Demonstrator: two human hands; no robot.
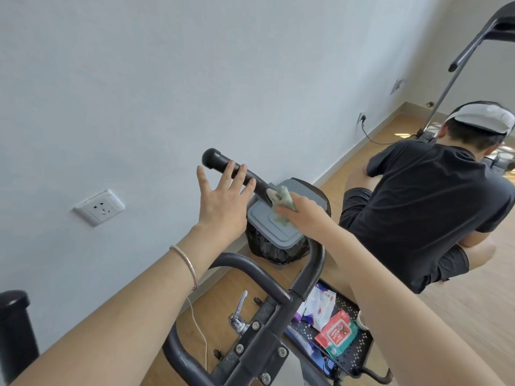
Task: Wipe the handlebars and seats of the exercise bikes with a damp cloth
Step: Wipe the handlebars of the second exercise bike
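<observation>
Green-white cloth is bunched in the right grip. The fingers curl round it and press it onto the black handlebar, approx. halfway down the raised arm of the bar. The left grip is flat and spread and holds nothing. Its fingertips lie across the same arm higher up, near the rounded end cap, w/ the thumb out to the side, clear of the bar. It looks like it steadies the bar, but how firm the contact is can't be told. A thin bracelet sits on that wrist.

Below the hands the lower loop of the bars and the stem w/ a silver clamp lever come toward the camera. To the right of the stem is a perforated black tray holding a red-green wipes pack and other packets. Behind the bar, against the wall, stands a bin w/ a grey lid and a black bag. A wall socket is off to the left. Another person crouches on the wood floor to the right, back to the camera, w/ more gym equipment beyond.

Progress, as a judgement: prob. early. The cloth is on one arm of one bike's bars, mid-wipe. No damp streaks show, so which parts are already done can't be read. The lower loop, the other side of the bars and the seat (not in view) look left to do, plus any other bikes.
</observation>
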